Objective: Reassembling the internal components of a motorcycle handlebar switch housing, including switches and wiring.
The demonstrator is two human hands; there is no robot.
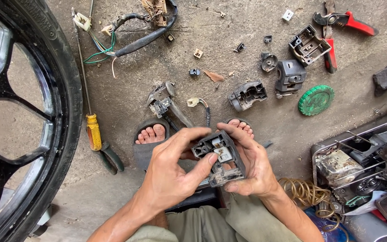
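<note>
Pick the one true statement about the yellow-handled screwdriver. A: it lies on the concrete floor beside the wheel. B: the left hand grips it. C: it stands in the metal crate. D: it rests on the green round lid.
A: the yellow-handled screwdriver lies flat on the concrete floor next to the wheel, away from both hands.

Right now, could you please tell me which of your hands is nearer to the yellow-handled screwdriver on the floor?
Left. The left hand is just right of the yellow-handled screwdriver; the right hand lies farther right, beyond the black switch housing both hold.
</note>
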